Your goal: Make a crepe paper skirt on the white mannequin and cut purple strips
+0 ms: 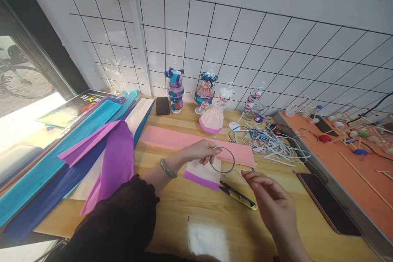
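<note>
My left hand (206, 152), with a bracelet (168, 168) on the wrist, pinches a thin roll of tape (233, 159) above the table. A narrow pale strip (241, 177) runs from the roll's lower right side toward my right hand (270, 196). The fingertips there are pressed together at the strip's end. Under the roll lies a cream paper piece with a purple border (202, 177). Thread snips (238, 196) rest just right of it, and a long pink paper strip (172, 138) stretches behind my left hand.
Several small dressed forms (211, 118) stand along the wall below a black wire grid. A tangle of thin strips (273, 143) lies at right. Coloured papers (118, 155) are stacked at left. One phone (330, 204) lies by the orange-topped surface (353, 163), another (162, 106) at the back.
</note>
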Motion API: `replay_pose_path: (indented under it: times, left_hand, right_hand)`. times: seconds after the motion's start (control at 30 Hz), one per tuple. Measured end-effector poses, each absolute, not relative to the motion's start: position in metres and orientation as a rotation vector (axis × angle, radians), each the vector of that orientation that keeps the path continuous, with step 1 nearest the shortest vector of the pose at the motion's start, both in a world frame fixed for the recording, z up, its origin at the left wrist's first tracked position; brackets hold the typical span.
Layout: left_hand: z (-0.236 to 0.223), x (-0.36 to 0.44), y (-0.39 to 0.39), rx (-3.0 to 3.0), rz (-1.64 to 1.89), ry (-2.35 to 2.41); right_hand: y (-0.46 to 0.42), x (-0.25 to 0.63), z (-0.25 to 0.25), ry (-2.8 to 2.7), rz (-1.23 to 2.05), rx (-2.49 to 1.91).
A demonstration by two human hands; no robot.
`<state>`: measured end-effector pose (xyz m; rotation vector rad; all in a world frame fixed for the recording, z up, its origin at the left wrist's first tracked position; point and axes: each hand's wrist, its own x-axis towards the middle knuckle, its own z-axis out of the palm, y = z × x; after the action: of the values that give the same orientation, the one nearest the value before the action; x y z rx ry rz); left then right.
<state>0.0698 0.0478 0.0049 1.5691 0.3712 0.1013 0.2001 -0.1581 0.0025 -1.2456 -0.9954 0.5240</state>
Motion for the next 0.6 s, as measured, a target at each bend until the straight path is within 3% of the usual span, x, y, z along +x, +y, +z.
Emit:
replay_pose_path:
  times: [0.2, 0.33, 0.6]
  left_hand:
    - [0.004, 0.069, 0.056, 1.523, 0.131, 0.404]
    - [0.002, 0.069, 0.059, 1.512, 0.116, 0.401]
    - [0.0, 0.058, 0.072, 1.639, -0.259, 0.217]
  right_hand:
    - [-0.161, 0.22, 0.002, -0.406, 0.779, -0.997]
    - [-0.164, 0.223, 0.004, -0.284, 0.791, -0.954]
    - [-0.161, 0.238, 0.006, -0.254, 0.784, -0.942]
